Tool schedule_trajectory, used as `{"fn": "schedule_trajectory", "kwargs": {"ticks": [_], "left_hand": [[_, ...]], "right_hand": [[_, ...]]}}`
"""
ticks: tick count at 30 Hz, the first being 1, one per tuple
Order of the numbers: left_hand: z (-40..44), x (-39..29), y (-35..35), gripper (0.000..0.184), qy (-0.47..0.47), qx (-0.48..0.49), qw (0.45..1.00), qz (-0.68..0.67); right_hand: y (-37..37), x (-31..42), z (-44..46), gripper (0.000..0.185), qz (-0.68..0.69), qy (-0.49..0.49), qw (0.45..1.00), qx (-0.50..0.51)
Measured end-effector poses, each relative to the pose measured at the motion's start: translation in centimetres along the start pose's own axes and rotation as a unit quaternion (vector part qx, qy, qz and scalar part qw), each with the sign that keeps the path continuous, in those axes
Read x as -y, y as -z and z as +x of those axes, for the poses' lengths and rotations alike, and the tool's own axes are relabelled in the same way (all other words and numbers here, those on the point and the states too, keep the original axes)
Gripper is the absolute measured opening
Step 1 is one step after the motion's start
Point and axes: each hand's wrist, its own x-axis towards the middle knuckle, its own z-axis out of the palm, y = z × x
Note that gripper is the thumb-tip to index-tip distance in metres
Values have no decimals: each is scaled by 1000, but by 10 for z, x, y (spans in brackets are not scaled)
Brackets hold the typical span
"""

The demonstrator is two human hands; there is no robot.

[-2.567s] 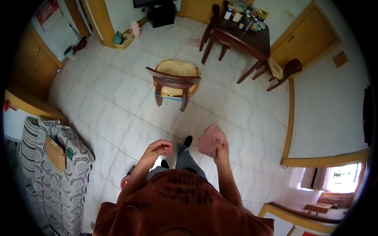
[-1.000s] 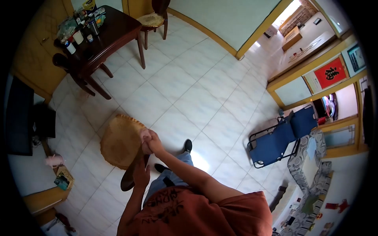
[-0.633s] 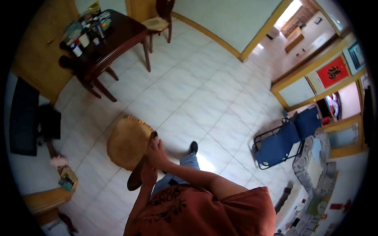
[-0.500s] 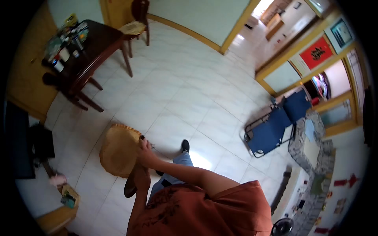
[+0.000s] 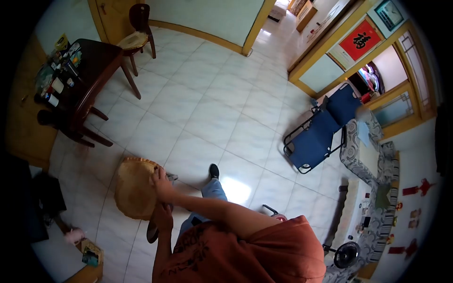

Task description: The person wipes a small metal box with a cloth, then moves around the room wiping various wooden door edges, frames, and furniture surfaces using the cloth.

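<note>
in the head view, the chair [image 5: 135, 188] with its pale, frill-edged seat stands on the tiled floor [image 5: 203, 122], just ahead of the person. the right hand [image 5: 162, 185] is curled at the far end of the chair's dark backrest [image 5: 152, 232]; what lies under its fingers is hidden. the left hand [image 5: 163, 218] is at the backrest nearer the body, its grip impossible to tell. a black shoe [image 5: 214, 170] is right of the chair, a cluttered tabletop [image 5: 96, 59] beyond it to the left, and a blue recliner [image 5: 314, 144] well apart to its right.
</note>
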Motion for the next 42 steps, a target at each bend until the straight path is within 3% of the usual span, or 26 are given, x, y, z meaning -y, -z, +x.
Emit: {"fn": "schedule_trajectory", "kwargs": {"ticks": [1, 5, 8, 10, 11, 13, 17, 19, 23, 25, 26, 28, 30, 32, 33, 34, 35, 36, 38, 39, 41, 42], "left_hand": [[1, -1, 4, 39, 12, 30, 999, 0], [1, -7, 5, 33, -20, -1, 1000, 17], [4, -12, 9, 34, 5, 7, 999, -43], [1, 0, 5, 49, 43, 59, 997, -20], [-1, 5, 0, 49, 41, 57, 997, -22], [-6, 13, -10, 60, -30, -37, 998, 43], [-2, 2, -3, 61, -23, -25, 999, 27], [-2, 3, -3, 60, -44, -35, 998, 16], [-5, -1, 3, 60, 15, 14, 999, 29], [-3, -5, 5, 59, 40, 33, 998, 22], [-1, -6, 5, 59, 36, 33, 999, 21], [-3, -7, 5, 59, 25, 21, 999, -2], [-1, -5, 5, 59, 27, 32, 998, -36], [-1, -3, 4, 59, 23, 47, 996, -69], [-4, -2, 3, 59, 31, 40, 998, -41], [-4, -2, 3, 59, 38, 33, 999, -12], [-5, -2, 4, 60, 99, 62, 993, 16], [-5, 0, 1, 60, 92, 63, 994, 18], [-5, 7, -1, 61, 137, 66, 988, 10], [-7, 6, -4, 51, 83, 3, 996, 16], [5, 2, -10, 50, 82, 3, 996, 18], [16, -4, -14, 50, 89, 11, 996, 21]], "right_hand": [[-5, 3, -14, 55, 63, -14, 998, -28], [-56, -22, -22, 57, 75, 28, 990, -116], [-31, -16, -9, 51, 118, -1, 991, -57], [-24, -16, 9, 48, 43, -10, 998, 46], [-22, -16, 18, 48, 41, -9, 998, 44], [-32, -20, 38, 43, 17, -85, 996, 9], [-67, -52, 83, 36, -44, -76, 993, 77], [-29, -23, 73, 44, 77, -190, 979, -1], [-28, -26, 57, 52, 75, -169, 983, -2], [-36, -34, 41, 53, 214, -114, 960, -139], [-35, -40, 36, 53, 212, -114, 960, -143], [-31, -51, 25, 52, 286, -164, 943, -54], [-29, -72, 22, 44, 251, -168, 953, -37], [-23, -100, 25, 34, 521, -112, 834, 144], [-42, -123, 29, 28, 560, -156, 792, 185], [-23, -125, 30, 28, 562, -154, 793, 176], [-4, -129, 25, 28, 586, -168, 748, 261], [22, -127, 17, 29, 604, -179, 695, 346], [62, -124, 6, 32, 614, -218, 690, 315], [68, -133, 6, 34, 646, -257, 657, 292], [76, -160, 11, 41, 717, -295, 579, 251], [98, -168, 14, 41, 719, -289, 583, 245]]}}
